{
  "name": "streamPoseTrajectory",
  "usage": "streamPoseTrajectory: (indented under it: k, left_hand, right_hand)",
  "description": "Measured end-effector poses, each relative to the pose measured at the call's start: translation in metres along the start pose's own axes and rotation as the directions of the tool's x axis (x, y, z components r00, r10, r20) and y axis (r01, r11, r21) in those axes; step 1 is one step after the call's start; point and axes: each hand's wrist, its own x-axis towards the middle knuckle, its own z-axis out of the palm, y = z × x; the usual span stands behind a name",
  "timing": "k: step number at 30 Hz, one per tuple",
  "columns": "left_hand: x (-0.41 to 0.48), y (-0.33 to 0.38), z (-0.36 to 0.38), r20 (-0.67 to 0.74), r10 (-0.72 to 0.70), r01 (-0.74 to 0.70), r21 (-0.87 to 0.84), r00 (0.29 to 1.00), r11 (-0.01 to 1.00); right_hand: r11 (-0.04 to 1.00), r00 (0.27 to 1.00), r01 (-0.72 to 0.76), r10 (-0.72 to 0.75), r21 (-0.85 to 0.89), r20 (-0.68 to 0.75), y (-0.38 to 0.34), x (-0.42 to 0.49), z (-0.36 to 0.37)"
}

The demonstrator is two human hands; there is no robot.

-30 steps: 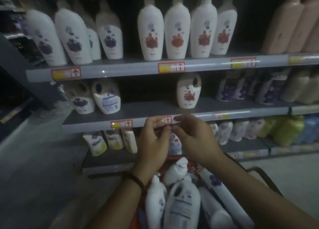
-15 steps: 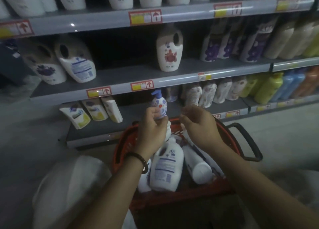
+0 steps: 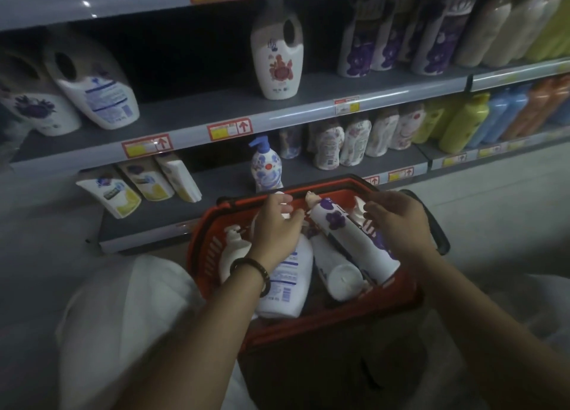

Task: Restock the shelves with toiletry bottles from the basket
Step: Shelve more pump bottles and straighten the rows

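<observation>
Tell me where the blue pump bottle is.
Head view, centre: the blue pump bottle stands upright on the lowest shelf, just behind the red basket.

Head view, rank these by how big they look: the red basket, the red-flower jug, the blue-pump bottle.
1. red basket, clearly largest, though it is also nearest the camera
2. red-flower jug on the middle shelf
3. blue-pump bottle on the bottom shelf
</observation>
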Motion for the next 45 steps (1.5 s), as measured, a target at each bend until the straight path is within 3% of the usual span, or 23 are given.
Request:
streamPoseTrajectory:
  k: [6,11,14,23,32,35,37,45]
  left_hand:
    - [-0.005,-0.006,0.026,0.193,-0.119,0.134,-0.068,0.974,0.989]
    - [-0.007,-0.019,0.062,0.359,-0.196,0.287,-0.221,0.913,0.932]
    - [0.000,-0.026,0.080,0.396,-0.240,0.346,-0.221,0.886,0.912]
    - [0.033,-0.026,0.097,0.329,-0.413,0.495,-0.224,0.849,0.840]
    - [0.055,-0.026,0.132,0.328,-0.420,0.492,-0.179,0.846,0.852]
    - [0.055,-0.026,0.140,0.078,-0.379,0.381,-0.023,0.922,0.924]
    - [0.052,-0.022,0.138,-0.039,-0.378,0.380,0.089,0.925,0.921]
    - [0.055,-0.027,0.140,0.007,-0.462,0.462,-0.022,0.887,0.887]
  right_hand:
    - [0.976,0.996,-0.005,0.023,-0.217,0.082,0.021,-0.003,-0.009]
    - [0.906,0.963,-0.067,0.169,-0.419,0.211,0.038,0.003,-0.005]
    - [0.867,0.941,-0.102,0.243,-0.488,0.235,0.043,0.004,0.001]
    - [0.847,0.906,-0.101,0.295,-0.521,0.304,0.057,0.019,0.014]
    - [0.838,0.913,-0.048,0.258,-0.543,0.317,0.066,0.019,0.023]
    - [0.850,0.922,-0.040,0.234,-0.526,0.308,0.064,0.019,0.021]
    - [0.857,0.929,-0.043,0.224,-0.513,0.296,0.065,0.019,0.017]
    - [0.848,0.945,-0.015,0.185,-0.530,0.269,0.068,0.010,0.025]
